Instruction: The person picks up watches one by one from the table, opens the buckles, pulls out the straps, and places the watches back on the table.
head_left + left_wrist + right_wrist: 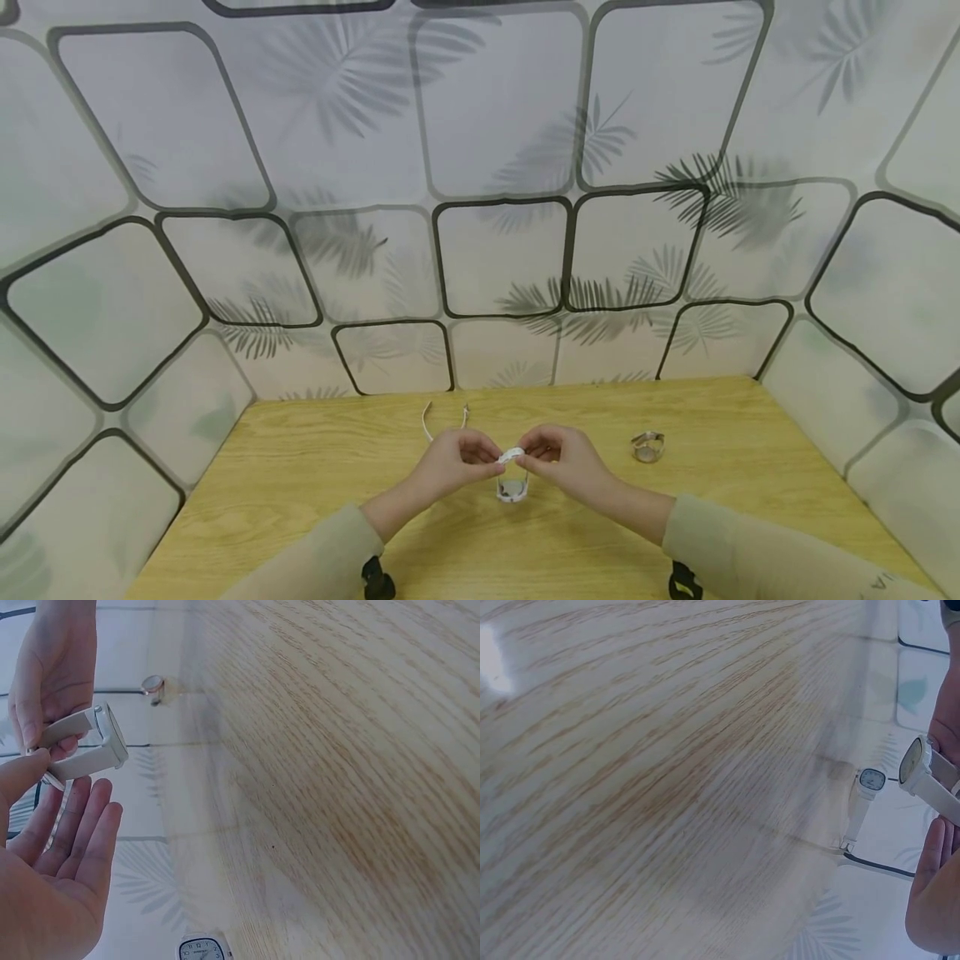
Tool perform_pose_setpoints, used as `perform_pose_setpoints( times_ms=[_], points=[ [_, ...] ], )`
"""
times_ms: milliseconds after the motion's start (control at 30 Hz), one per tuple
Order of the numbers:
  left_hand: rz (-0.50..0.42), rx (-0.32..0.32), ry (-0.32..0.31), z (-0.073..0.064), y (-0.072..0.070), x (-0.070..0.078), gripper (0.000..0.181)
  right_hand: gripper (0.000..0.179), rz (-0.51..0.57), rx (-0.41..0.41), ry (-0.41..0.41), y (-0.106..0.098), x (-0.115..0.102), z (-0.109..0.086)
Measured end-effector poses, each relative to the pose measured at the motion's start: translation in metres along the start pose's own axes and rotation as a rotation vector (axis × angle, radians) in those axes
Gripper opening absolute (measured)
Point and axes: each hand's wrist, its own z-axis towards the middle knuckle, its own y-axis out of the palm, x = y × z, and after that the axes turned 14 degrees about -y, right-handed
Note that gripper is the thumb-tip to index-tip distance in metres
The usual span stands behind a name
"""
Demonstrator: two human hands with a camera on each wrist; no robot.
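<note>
A white wristwatch [512, 492] hangs dial-down over the table, its strap joined in a loop at the top. My left hand [452, 460] pinches the strap from the left between thumb and fingertips. From the opposite side, my right hand [564, 460] pinches the strap close to the left fingertips. In the left wrist view, the strap ends meet at the clasp [52, 780], partly hidden by the left thumb, while several left fingers [82, 832] extend under it. The right wrist view shows the round watch case [913, 760] edge-on.
A second white watch [871, 778], with a squarish dial, lies behind my left hand, mostly hidden by it in the head view. A rose-gold watch [648, 447] sits on the wooden table [315, 467] to the right. Patterned cloth walls [502, 350] enclose the back and sides.
</note>
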Motion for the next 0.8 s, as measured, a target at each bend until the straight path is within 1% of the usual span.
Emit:
perform_pose_setpoints(
  times_ms=[300,500,600,800],
  points=[
    [-0.007,-0.004,-0.002,0.0008,0.0022,0.0023,0.016,0.015,0.004,0.000,-0.007,0.0001,-0.0005,0.0001],
    [0.002,0.013,0.002,0.0012,0.0032,0.0042,0.012,0.014,0.008,-0.001,-0.009,0.0011,-0.0007,0.0007],
    [0.012,0.021,0.000,0.0009,0.0029,0.0049,0.012,0.015,0.019,-0.011,-0.001,0.0015,-0.0010,0.0013],
    [0.008,0.019,0.006,0.0002,0.0021,0.0040,0.011,0.018,0.043,-0.032,0.018,0.0033,-0.0030,0.0030]
  ],
)
